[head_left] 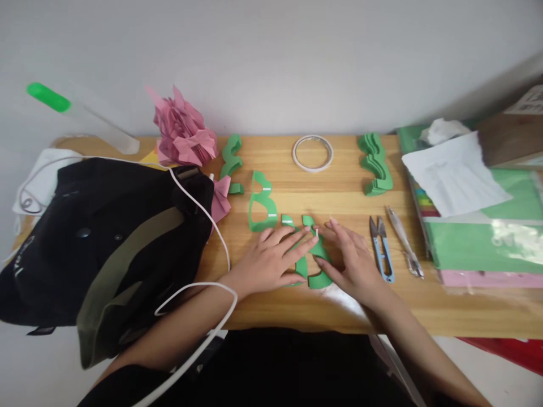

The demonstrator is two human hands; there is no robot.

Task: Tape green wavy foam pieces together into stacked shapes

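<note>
My left hand (278,257) lies with fingers spread over a curved green paper cutout (301,267), pressing it to the table. Its fingertips reach a second green cutout (320,278) to the right, beside a small white strip (316,232). My right hand (354,260) rests at that second cutout's right side, its thumb and fingers apart and touching the paper. Both hands partly cover the cutouts. Just up and left is another green cutout (255,199) with small white strips on it.
Scissor-like blue snips (385,263) and a white craft knife or pen (405,240) lie at right. Behind are a tape roll (313,168) and green cutout stacks (375,164), (231,164). A black bag (139,243), white cable (199,206) and pink folded paper (184,127) stand left.
</note>
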